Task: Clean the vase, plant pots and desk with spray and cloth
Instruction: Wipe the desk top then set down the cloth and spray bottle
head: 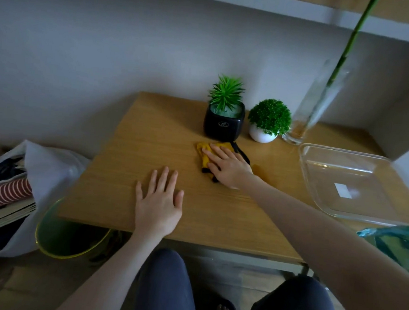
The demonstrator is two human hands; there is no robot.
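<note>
A crumpled yellow cloth with black trim [213,159] is pressed flat on the smooth wood-grain desk [151,136] under the right hand [228,165], just before the glossy black square pot [223,123]. The left hand [159,200] is rested open, fingers spread. Even pressure and overlapping strokes would be advised; the tall clear glass vase [309,111] should be avoided.

Dim, soft indoor light; wide-angle warp, blurred edges.
</note>
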